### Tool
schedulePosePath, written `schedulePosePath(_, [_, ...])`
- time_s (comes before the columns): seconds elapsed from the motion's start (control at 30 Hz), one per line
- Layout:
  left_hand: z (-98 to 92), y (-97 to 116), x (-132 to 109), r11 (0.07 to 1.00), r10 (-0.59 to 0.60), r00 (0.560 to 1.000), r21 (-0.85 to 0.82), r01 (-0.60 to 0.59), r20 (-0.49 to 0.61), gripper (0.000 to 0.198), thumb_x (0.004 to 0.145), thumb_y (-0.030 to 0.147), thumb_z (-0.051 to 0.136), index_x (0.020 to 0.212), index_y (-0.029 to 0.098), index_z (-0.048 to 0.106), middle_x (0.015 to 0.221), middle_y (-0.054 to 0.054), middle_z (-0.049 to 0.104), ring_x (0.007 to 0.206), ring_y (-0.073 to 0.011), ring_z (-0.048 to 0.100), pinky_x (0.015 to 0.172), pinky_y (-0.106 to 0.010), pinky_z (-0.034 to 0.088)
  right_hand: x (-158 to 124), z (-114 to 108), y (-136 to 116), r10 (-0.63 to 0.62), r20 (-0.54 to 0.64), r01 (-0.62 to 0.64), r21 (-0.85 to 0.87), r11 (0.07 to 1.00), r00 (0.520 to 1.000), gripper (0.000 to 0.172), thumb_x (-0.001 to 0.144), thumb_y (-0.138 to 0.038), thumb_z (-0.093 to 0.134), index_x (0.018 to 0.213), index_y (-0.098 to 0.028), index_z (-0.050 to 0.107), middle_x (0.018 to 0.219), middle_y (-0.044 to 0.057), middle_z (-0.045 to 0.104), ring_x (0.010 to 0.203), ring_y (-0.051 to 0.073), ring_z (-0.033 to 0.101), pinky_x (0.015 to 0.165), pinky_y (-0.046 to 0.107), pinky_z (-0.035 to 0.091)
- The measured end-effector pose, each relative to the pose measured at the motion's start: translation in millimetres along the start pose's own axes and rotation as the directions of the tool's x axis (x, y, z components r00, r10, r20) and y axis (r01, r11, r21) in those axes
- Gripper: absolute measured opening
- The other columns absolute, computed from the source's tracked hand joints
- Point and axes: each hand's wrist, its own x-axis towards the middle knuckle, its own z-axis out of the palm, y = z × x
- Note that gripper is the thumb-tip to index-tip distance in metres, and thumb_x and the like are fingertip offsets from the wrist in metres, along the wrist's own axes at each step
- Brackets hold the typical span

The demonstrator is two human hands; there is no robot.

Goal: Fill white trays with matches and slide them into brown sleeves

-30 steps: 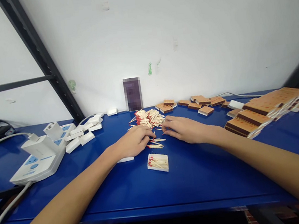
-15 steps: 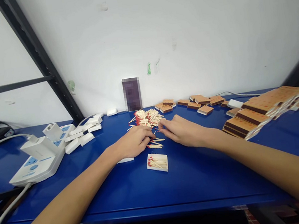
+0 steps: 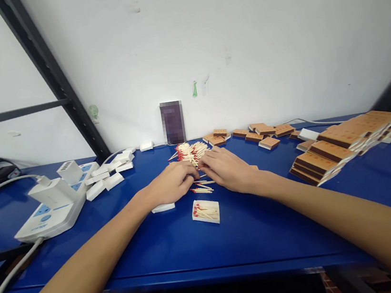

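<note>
A heap of red-headed matches (image 3: 189, 153) lies in the middle of the table, with several loose matches (image 3: 203, 188) on its near side. At the heap's near left edge is my left hand (image 3: 176, 181), its fingers curled in and the thumb close to them. My right hand (image 3: 227, 168) faces it from the right, fingers bent and pressed together over the matches. The two hands' fingertips almost meet, and whatever they pinch is hidden. Closer to me sits a white matchbox tray (image 3: 206, 212) partly filled with matches. Another white tray (image 3: 163, 208) is partly covered by my left hand.
White trays (image 3: 108, 171) are piled at left, beside a power strip (image 3: 59, 207) with chargers and cables. Brown matchboxes (image 3: 263, 130) lie along the wall, and stacked matchbox sleeves (image 3: 339, 144) stand at right. A pixelated dark object (image 3: 173, 123) leans on the wall.
My right hand has moved slightly left, closing the gap to my left hand over the near edge of the heap. The left hand has barely moved. The tray of matches stays put.
</note>
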Motion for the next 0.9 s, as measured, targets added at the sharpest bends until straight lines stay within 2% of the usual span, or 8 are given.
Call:
schedulePosePath(0.1, [-2.9, -2, -2, 1.000, -0.004, 1.000, 0.019, 0.004, -0.014, 0.028, 0.083, 0.007, 0.041, 0.088, 0.016, 0.067, 0.092, -0.003, 0.069, 0.087, -0.0173, 0.062, 0.085, -0.032, 0.046, 2, 7, 0, -0.026, 0.043, 0.025, 0.013, 1.000, 0.999, 0.022, 0.098, -0.021, 0.042, 0.094, -0.014, 0.062, 0.099, 0.012, 0.066, 0.091, 0.024, 0.053, 0.080, 0.036, 0.038])
schedulePosePath(0.2, [-4.4, -5, -4, 0.999, -0.013, 1.000, 0.037, 0.014, -0.012, 0.024, 0.083, 0.008, 0.042, 0.084, 0.016, 0.065, 0.087, -0.003, 0.068, 0.084, -0.0173, 0.060, 0.082, -0.032, 0.045, -2, 10, 3, -0.044, 0.081, 0.035, 0.112, 0.993, 0.996, 0.024, 0.098, -0.020, 0.041, 0.101, -0.015, 0.064, 0.103, 0.011, 0.067, 0.096, 0.024, 0.053, 0.083, 0.037, 0.038])
schedulePosePath(0.4, [-4.2, -6, -6, 0.999, -0.005, 1.000, 0.035, 0.006, -0.021, 0.020, 0.085, 0.012, 0.041, 0.081, 0.016, 0.060, 0.081, -0.001, 0.065, 0.076, -0.0160, 0.057, 0.076, -0.031, 0.043, -6, 9, 6, -0.102, 0.045, 0.087, 0.257, 0.963, 0.994, 0.023, 0.097, -0.018, 0.043, 0.101, -0.018, 0.065, 0.101, 0.009, 0.067, 0.096, 0.023, 0.053, 0.084, 0.038, 0.039])
schedulePosePath(0.57, [-5.1, -5, -7, 1.000, 0.013, 1.000, 0.028, -0.013, 0.000, 0.020, 0.084, 0.011, 0.042, 0.084, 0.017, 0.061, 0.084, -0.001, 0.065, 0.080, -0.0164, 0.057, 0.079, -0.032, 0.044, -6, 8, 5, -0.120, 0.035, 0.108, 0.253, 0.962, 0.992, 0.022, 0.094, -0.014, 0.045, 0.099, -0.018, 0.066, 0.098, 0.008, 0.067, 0.093, 0.023, 0.054, 0.083, 0.037, 0.037])
schedulePosePath(0.77, [-7.6, -1, -10, 0.999, 0.034, 0.998, 0.036, -0.036, 0.051, 0.030, 0.085, 0.010, 0.043, 0.097, 0.019, 0.068, 0.099, -0.004, 0.063, 0.094, -0.0183, 0.058, 0.088, -0.034, 0.044, -9, 0, 3, -0.118, 0.085, 0.097, 0.220, 0.971, 0.989, 0.026, 0.095, -0.014, 0.043, 0.099, -0.020, 0.068, 0.098, 0.007, 0.068, 0.094, 0.023, 0.053, 0.081, 0.037, 0.035])
schedulePosePath(0.9, [-6.5, 0, -11, 0.999, 0.034, 0.998, 0.033, -0.036, 0.060, 0.030, 0.084, 0.009, 0.044, 0.095, 0.019, 0.070, 0.098, -0.004, 0.061, 0.095, -0.0187, 0.057, 0.089, -0.034, 0.044, -12, -4, 3, -0.108, 0.101, 0.081, 0.241, 0.967, 0.989, 0.023, 0.094, -0.016, 0.046, 0.094, -0.020, 0.069, 0.094, 0.007, 0.068, 0.095, 0.022, 0.054, 0.082, 0.037, 0.035])
